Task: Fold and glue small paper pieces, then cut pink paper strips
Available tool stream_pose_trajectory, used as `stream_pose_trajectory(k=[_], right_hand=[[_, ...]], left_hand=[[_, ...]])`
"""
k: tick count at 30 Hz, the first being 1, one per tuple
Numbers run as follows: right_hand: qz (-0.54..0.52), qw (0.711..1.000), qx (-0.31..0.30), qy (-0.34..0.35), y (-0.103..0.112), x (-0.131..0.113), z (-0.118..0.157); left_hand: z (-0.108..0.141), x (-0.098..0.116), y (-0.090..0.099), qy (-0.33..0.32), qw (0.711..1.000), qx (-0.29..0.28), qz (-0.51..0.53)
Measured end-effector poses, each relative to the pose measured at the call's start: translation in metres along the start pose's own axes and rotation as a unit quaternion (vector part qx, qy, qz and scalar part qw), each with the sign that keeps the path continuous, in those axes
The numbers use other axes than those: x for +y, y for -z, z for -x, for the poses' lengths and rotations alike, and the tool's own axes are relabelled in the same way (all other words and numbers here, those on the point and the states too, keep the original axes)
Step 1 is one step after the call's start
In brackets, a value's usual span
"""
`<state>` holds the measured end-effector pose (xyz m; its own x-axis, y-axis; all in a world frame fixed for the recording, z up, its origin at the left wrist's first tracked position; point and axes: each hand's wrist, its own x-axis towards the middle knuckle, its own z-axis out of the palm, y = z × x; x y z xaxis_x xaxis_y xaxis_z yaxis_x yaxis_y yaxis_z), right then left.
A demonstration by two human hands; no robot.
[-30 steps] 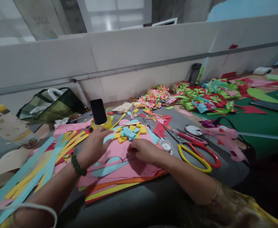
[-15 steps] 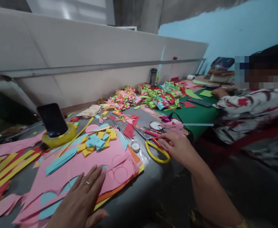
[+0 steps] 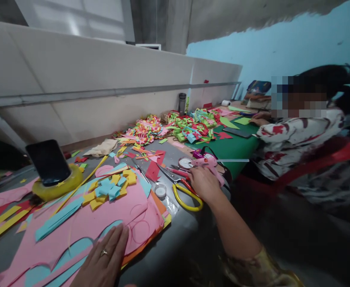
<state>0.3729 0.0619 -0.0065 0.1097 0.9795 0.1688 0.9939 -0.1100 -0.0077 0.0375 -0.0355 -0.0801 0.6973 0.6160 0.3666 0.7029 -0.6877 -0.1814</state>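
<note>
- Gray table point(image 3: 179, 229): bears everything at hand.
- Pink sheet point(image 3: 97, 217): lies atop a stack of colored sheets at the table's near left.
- Left hand point(image 3: 106, 255): flat on the pink sheet, fingers together, grasping nothing.
- Scissors point(image 3: 190, 207): lie right of the stack.
- Right hand point(image 3: 204, 183): fingers curled over the scissors' red handle; cannot tell whether they grip anything.
- Pink glue gun point(image 3: 209, 162): just beyond that hand.
- Blue and yellow pieces point(image 3: 112, 189): heaped on the pink sheet.
</note>
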Motion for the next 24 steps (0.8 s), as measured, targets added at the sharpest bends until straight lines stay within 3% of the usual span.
stream_pose_trajectory(k=[11, 18, 24], right_hand=[[-0.013, 0.998, 0.007, 0.063, 0.007, -0.018, 0.0], [-0.048, 0.976, -0.07, 0.201, 0.021, -0.078, -0.017], [-0.047, 0.961, -0.137, 0.237, 0.009, -0.118, -0.04]], left_hand=[[0.001, 0.004, -0.006, 0.013, 0.998, 0.026, -0.063], [-0.012, 0.01, 0.0, 0.006, 0.993, 0.084, -0.087], [-0.018, 0.013, 0.003, 0.013, 0.988, 0.108, -0.106]])
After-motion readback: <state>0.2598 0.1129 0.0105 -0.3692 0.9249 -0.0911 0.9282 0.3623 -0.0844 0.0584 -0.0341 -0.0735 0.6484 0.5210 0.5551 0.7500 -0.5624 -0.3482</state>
